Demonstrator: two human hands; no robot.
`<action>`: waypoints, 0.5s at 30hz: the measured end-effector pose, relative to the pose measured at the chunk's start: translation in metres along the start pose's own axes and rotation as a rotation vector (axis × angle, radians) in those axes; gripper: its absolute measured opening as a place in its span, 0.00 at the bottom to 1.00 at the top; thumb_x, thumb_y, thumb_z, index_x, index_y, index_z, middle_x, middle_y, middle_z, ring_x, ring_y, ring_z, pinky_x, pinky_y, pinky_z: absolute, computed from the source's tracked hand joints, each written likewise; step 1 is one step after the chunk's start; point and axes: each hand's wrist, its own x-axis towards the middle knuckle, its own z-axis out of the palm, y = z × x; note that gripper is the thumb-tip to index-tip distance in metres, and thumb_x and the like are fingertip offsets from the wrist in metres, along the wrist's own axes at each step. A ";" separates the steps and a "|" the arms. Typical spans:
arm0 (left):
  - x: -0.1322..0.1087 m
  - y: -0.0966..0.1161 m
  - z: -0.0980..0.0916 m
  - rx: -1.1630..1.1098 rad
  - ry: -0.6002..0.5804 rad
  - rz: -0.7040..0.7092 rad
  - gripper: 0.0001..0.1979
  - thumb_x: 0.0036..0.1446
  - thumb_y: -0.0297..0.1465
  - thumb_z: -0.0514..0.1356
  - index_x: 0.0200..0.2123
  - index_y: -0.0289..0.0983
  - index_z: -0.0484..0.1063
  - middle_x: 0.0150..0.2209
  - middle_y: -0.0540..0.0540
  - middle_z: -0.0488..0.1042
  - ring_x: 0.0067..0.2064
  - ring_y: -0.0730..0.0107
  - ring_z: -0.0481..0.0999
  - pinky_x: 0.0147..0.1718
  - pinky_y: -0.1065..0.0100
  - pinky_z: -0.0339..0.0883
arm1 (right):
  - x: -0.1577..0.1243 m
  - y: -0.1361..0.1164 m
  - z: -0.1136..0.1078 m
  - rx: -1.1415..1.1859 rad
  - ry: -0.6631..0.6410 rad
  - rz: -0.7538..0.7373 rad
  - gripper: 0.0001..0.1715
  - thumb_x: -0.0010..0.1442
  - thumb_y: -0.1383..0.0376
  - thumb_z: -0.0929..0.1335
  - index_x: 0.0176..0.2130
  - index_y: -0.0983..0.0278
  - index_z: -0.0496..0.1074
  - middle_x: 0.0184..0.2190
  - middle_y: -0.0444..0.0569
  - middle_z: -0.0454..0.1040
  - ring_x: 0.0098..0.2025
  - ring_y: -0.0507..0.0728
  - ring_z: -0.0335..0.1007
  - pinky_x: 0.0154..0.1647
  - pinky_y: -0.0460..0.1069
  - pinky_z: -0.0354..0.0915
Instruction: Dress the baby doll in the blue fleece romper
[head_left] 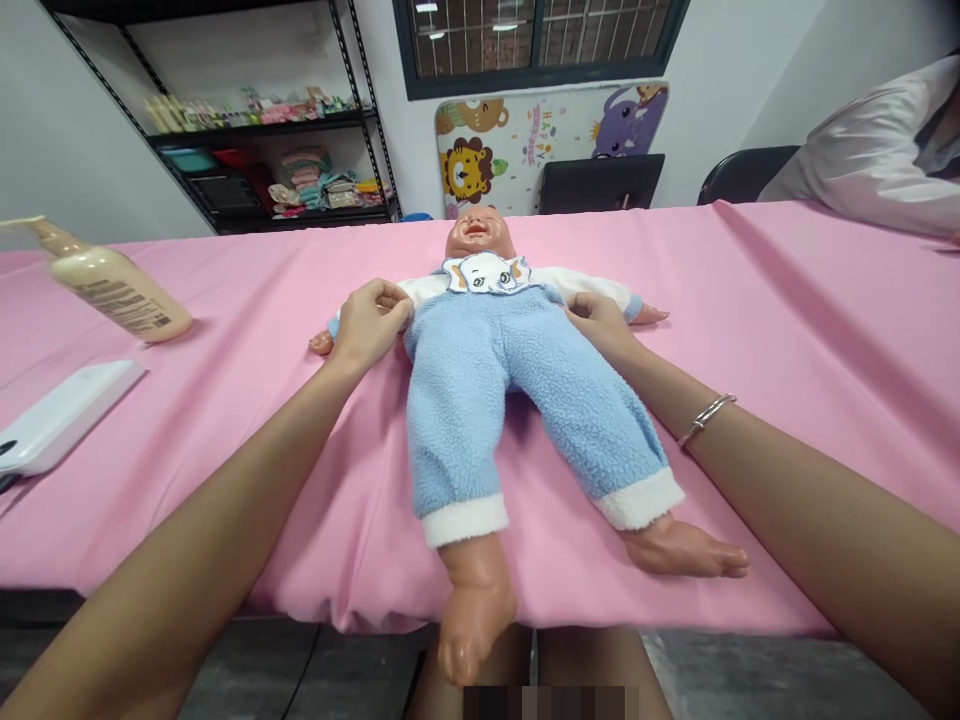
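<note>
A baby doll (pixel 478 238) lies on its back in the middle of a long table with a pink cloth (pixel 757 300), the head at the far side and the feet toward the person. It wears a blue fleece suit (pixel 480 400) with white cuffs and a small white bib (pixel 486 272). The legs are spread apart, and one foot hangs over the near edge of the table.

The person reaches from the near side with both arms, one on each side of the doll, so the body seems to be kept steady between them. The left hand (pixel 371 322) is narrow: its fingers curl over the doll's white sleeve (pixel 427 290), near the shoulder, and it appears to hold the arm. The right hand (pixel 600 322) is more open, and its fingers lie on the side of the suit, below the other sleeve. It seems to press rather than grip, though the fingertips are partly hidden. A thin metal bracelet (pixel 706 420) circles the right wrist.

On the left of the table, a lotion pump bottle (pixel 120 290) lies on its side, and a flat white device (pixel 67 415) lies near the edge. Both are within reach of the left hand. At the far right, a co-worker's white sleeve (pixel 862 160) rests on the cloth. Behind the table stands a black shelf (pixel 262 130) with small baby goods.
</note>
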 end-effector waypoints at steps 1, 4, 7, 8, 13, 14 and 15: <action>0.000 0.010 0.003 0.003 0.026 0.018 0.02 0.50 0.25 0.61 0.28 0.37 0.70 0.28 0.48 0.72 0.32 0.67 0.70 0.36 0.66 0.63 | -0.001 0.000 0.001 0.004 0.003 0.000 0.15 0.65 0.56 0.66 0.46 0.62 0.70 0.45 0.52 0.71 0.43 0.56 0.68 0.43 0.53 0.70; 0.000 0.045 0.023 -0.058 0.006 0.094 0.03 0.51 0.23 0.59 0.28 0.36 0.70 0.30 0.48 0.72 0.36 0.65 0.71 0.42 0.65 0.64 | -0.001 -0.002 0.004 0.028 0.009 -0.005 0.16 0.63 0.51 0.67 0.39 0.61 0.71 0.39 0.51 0.71 0.42 0.58 0.67 0.42 0.55 0.69; 0.005 0.072 0.049 -0.139 -0.095 0.159 0.04 0.51 0.22 0.60 0.29 0.36 0.70 0.32 0.48 0.72 0.42 0.61 0.71 0.48 0.61 0.63 | 0.002 -0.006 0.001 0.067 0.004 -0.010 0.20 0.60 0.45 0.67 0.32 0.58 0.68 0.30 0.51 0.69 0.38 0.61 0.67 0.36 0.57 0.68; 0.006 0.078 0.057 -0.135 -0.135 0.169 0.04 0.51 0.22 0.60 0.29 0.36 0.70 0.33 0.47 0.72 0.44 0.59 0.71 0.50 0.59 0.62 | 0.003 -0.007 -0.001 0.087 -0.007 -0.003 0.22 0.60 0.43 0.66 0.30 0.58 0.66 0.28 0.50 0.67 0.36 0.61 0.66 0.34 0.56 0.67; 0.005 0.082 0.084 0.126 -0.234 0.197 0.00 0.54 0.27 0.60 0.31 0.37 0.71 0.39 0.42 0.73 0.49 0.51 0.69 0.56 0.49 0.56 | 0.011 -0.004 -0.013 0.022 -0.087 0.014 0.22 0.59 0.48 0.66 0.25 0.60 0.59 0.22 0.46 0.60 0.26 0.55 0.58 0.31 0.54 0.62; 0.003 0.079 0.087 0.174 -0.221 0.208 0.01 0.54 0.27 0.59 0.31 0.37 0.71 0.41 0.41 0.73 0.51 0.49 0.68 0.57 0.47 0.54 | 0.013 -0.001 -0.013 -0.096 -0.087 -0.030 0.21 0.59 0.51 0.67 0.24 0.60 0.58 0.22 0.46 0.60 0.27 0.55 0.57 0.33 0.55 0.62; 0.001 0.077 0.088 0.206 -0.202 0.214 0.02 0.55 0.27 0.59 0.32 0.38 0.72 0.43 0.41 0.73 0.53 0.47 0.66 0.58 0.45 0.52 | 0.014 0.002 -0.012 -0.236 -0.080 -0.088 0.20 0.59 0.53 0.67 0.24 0.60 0.58 0.22 0.47 0.61 0.28 0.56 0.58 0.36 0.56 0.62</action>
